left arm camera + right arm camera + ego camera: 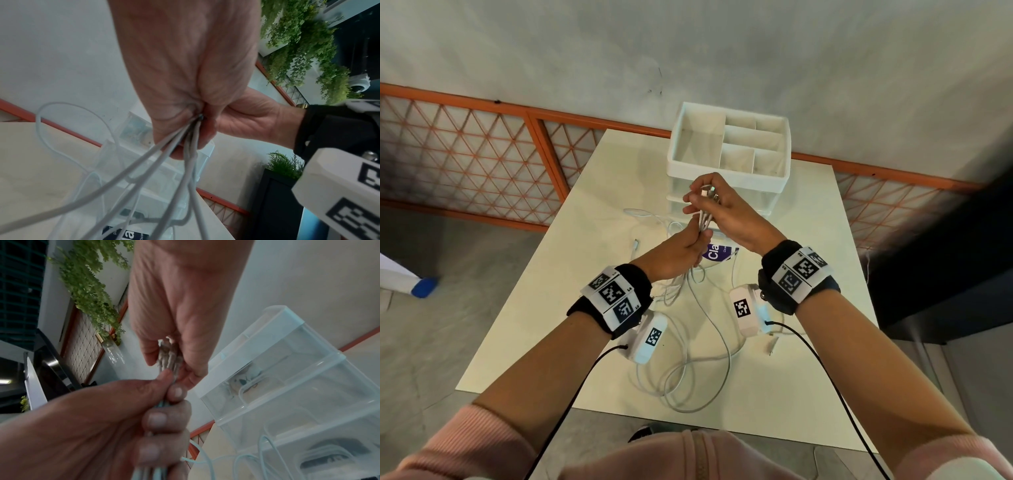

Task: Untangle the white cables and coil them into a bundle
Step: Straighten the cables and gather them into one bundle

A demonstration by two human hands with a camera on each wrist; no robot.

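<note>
Cables (698, 363): white, several; slack loops lie on the near half of the desk (592, 274), with strands rising to both hands above the middle of the desk. One loose plug end (635, 244) lies on the desk left of the hands; another connector (772, 346) lies near the right wrist.

Left hand (677, 255): raised off the desk, fingers (157, 420) curled tight around a bunch of cable strands, which hang out below the fist (179, 170).

Right hand (726, 209): just above and touching the left, fingers (191, 369) closed in a pinch on the gathered plug ends (169, 356) of the same strands.

Card (717, 253): purple and white, flat on the desk under the hands, partly hidden; print reads "Cla".

Organizer (729, 150): white and clear plastic, at the far edge of the desk beyond the hands; open top split into compartments, clear drawers (287, 386) below. Contents of the drawers are too blurred to tell.

Mesh panel (465, 161): orange frame, behind the desk, against a grey wall.
</note>
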